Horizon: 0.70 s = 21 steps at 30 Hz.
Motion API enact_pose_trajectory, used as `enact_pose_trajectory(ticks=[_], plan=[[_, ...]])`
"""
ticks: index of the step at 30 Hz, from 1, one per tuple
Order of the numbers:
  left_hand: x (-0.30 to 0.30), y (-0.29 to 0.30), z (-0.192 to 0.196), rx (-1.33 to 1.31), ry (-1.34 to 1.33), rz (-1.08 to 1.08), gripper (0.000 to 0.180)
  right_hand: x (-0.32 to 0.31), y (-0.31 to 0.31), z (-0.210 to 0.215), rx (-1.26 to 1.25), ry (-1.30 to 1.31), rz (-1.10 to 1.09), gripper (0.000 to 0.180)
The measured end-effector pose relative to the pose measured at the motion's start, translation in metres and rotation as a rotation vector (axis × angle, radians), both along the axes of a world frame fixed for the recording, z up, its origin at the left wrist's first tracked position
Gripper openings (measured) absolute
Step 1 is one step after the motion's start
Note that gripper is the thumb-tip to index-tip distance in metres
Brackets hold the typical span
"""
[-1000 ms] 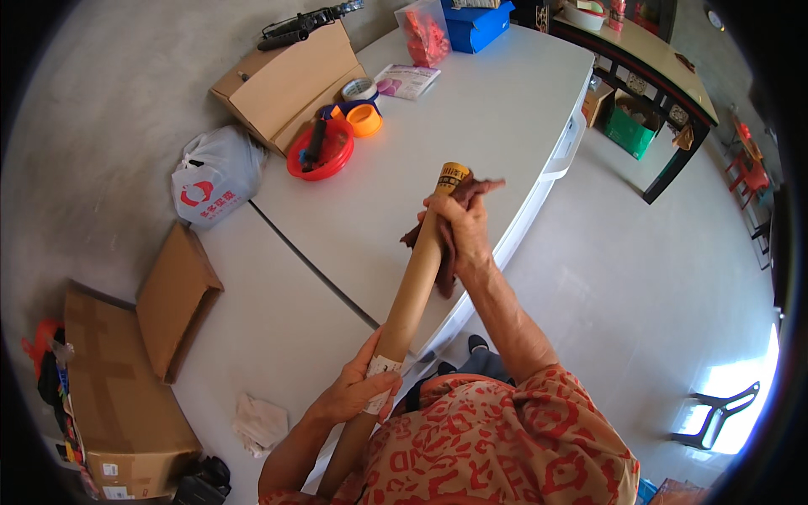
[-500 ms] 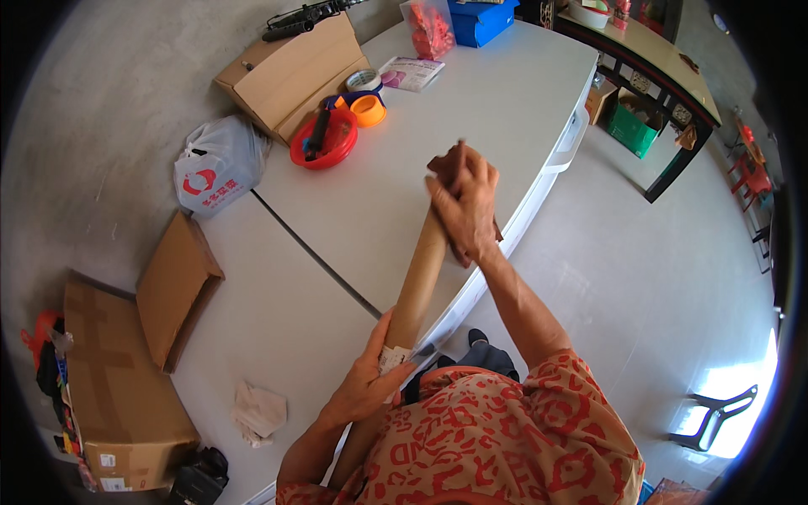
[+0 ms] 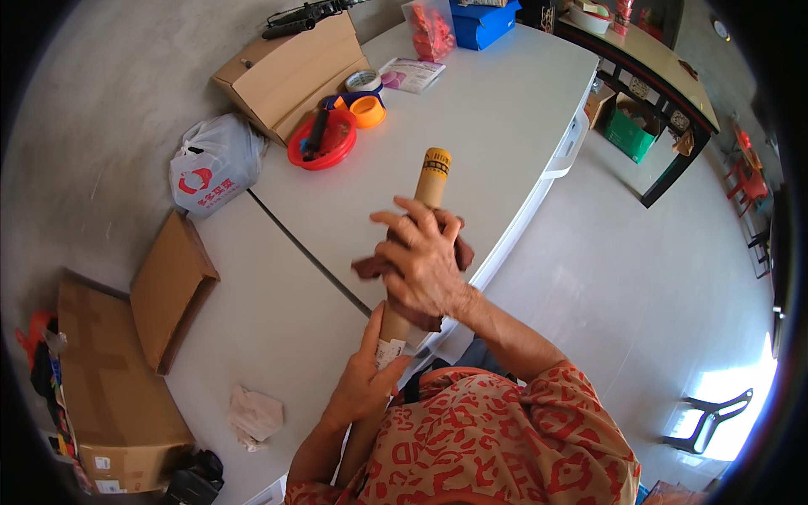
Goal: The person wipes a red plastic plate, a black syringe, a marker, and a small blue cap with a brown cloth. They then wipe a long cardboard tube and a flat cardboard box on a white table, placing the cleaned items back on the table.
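A long brown cardboard tube [image 3: 429, 192] slants up and away from my body, with a yellow printed band round its far end and a white label lower down. My left hand [image 3: 368, 376] is closed round the tube beside that label. Farther up, my right hand [image 3: 423, 263] presses a dark reddish-brown cloth [image 3: 370, 268] against the tube, the cloth folded partly round it. The tube's lower end runs down past my left forearm and is hidden by my body.
On the grey-white table [image 3: 497, 109] stand a red bowl [image 3: 332, 156], an orange ring [image 3: 367, 111], an opened carton [image 3: 295, 76] and a white plastic bag [image 3: 215, 164]. A pale cloth [image 3: 255, 414] lies at the near left, beside a large cardboard box [image 3: 118, 379].
My right hand and the cloth have slid down the tube toward my left hand. The tube's far end with its yellow band now shows. My left hand keeps its hold.
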State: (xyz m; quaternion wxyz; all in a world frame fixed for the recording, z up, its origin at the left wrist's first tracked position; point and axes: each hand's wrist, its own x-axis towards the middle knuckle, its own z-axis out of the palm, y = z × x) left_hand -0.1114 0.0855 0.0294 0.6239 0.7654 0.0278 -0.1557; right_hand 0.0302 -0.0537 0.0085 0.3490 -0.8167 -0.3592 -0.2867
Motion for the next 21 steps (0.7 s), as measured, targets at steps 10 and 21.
enact_pose_trajectory(ticks=[10,21], plan=[[0.017,-0.027,-0.002,0.045,0.051,-0.058,0.079,0.144,-0.051,-0.034,0.680,0.430,-0.147,0.022],[0.081,-0.063,0.004,-0.503,0.206,0.036,0.071,0.058,-0.046,-0.004,1.532,1.177,0.575,0.056]])
